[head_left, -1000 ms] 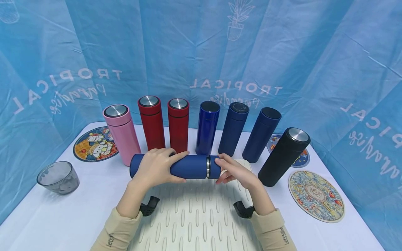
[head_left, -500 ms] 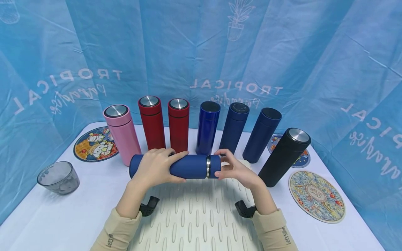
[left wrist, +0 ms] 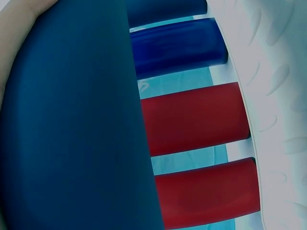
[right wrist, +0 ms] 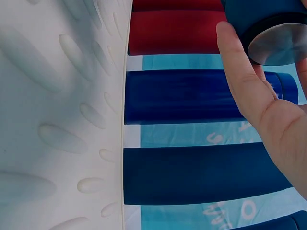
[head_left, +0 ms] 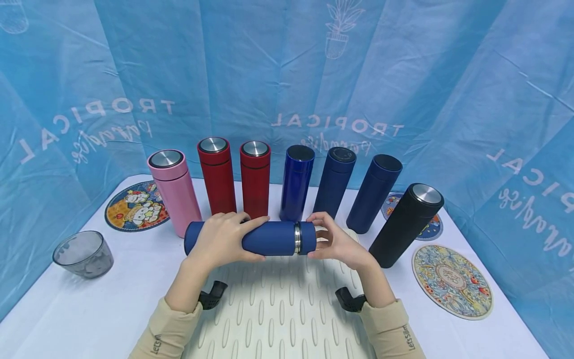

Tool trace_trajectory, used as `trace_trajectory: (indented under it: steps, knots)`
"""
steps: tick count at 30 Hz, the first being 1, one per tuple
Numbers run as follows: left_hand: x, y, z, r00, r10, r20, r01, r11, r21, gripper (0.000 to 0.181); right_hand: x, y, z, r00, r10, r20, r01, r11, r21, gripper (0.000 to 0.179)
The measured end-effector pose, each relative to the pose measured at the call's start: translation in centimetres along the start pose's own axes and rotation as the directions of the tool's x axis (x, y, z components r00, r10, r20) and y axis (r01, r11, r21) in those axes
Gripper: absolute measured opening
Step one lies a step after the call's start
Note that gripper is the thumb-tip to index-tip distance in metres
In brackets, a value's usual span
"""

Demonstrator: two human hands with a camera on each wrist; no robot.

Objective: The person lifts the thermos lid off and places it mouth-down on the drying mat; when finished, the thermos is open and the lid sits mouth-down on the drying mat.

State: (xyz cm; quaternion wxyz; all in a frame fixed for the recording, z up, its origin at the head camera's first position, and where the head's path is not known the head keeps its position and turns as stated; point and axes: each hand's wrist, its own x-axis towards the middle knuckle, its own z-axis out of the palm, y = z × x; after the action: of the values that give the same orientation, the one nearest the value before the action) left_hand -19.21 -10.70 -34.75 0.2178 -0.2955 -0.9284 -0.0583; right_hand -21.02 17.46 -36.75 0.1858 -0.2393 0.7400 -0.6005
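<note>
A matte blue thermos bottle point(head_left: 271, 238) lies level in the air above the cream mat, its lid point(head_left: 308, 238) facing right. Between lid and body shows a shiny steel band point(head_left: 297, 239). My left hand point(head_left: 219, 240) grips the body from the near side; its large blue surface fills the left of the left wrist view. With thumb and fingers, my right hand point(head_left: 341, 245) pinches the lid around its rim. The lid's round silver top point(right wrist: 282, 44) shows in the right wrist view, the thumb stretched along its side. Some right fingers are partly hidden.
Behind stand a pink bottle point(head_left: 176, 194), two red bottles point(head_left: 217, 179), several blue bottles point(head_left: 329, 184) and a black bottle point(head_left: 403, 227). A grey glass cup point(head_left: 85, 255) is at left, a round patterned coaster point(head_left: 452, 280) at right. The ridged cream mat point(head_left: 269, 319) lies in front.
My right hand's fingers have shifted round the lid, from loosely touching it to spanning its rim. The left hand and the bottle have stayed in nearly the same place.
</note>
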Motion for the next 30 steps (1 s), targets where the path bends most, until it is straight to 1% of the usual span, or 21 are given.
trace_trajectory:
  steps: [5, 13, 24, 30]
  knots:
    - [0.0, 0.0, -0.1, 1.000, -0.012, 0.009, 0.012, 1.000, -0.009, 0.080, 0.0, -0.1, -0.1, 0.999, -0.025, -0.020, 0.025, 0.999, -0.037, 0.071]
    - [-0.1, 0.0, -0.2, 1.000, -0.022, 0.021, 0.023, 1.000, -0.019, 0.080, -0.4, -0.2, -0.6, 0.996, -0.090, -0.001, 0.090, 0.995, -0.054, 0.070]
    - [0.0, -0.1, -0.5, 0.998, -0.055, 0.041, 0.056, 0.998, -0.038, 0.082, -1.1, -0.4, -1.8, 0.992, -0.114, -0.051, 0.111, 0.992, -0.056, 0.071]
    - [-0.3, -0.5, -0.8, 0.996, -0.085, 0.011, 0.085, 0.994, -0.073, 0.083, -1.2, -0.5, -2.0, 0.991, -0.115, -0.069, 0.110, 0.992, -0.067, 0.069]
